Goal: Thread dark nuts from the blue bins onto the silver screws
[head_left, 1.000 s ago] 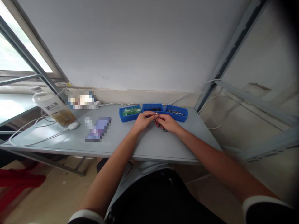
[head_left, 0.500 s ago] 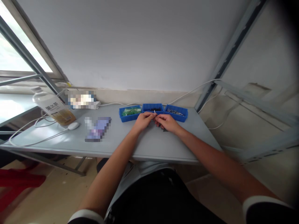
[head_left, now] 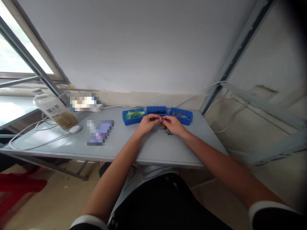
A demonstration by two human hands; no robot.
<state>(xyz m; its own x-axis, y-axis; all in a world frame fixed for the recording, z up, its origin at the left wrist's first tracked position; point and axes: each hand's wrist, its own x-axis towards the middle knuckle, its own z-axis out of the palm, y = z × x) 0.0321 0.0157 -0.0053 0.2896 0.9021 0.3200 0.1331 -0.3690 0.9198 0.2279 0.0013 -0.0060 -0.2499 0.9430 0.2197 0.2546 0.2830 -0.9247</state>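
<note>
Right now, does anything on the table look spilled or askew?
A few small dark parts lie loose on the table by the right hand, outside the three blue bins. Otherwise nothing stands out.

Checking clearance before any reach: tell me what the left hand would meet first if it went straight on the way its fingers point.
The left hand points right, at the right hand; their fingertips already meet around a small pale part, too small to identify.

left hand, right hand, fingertips meeting
</note>
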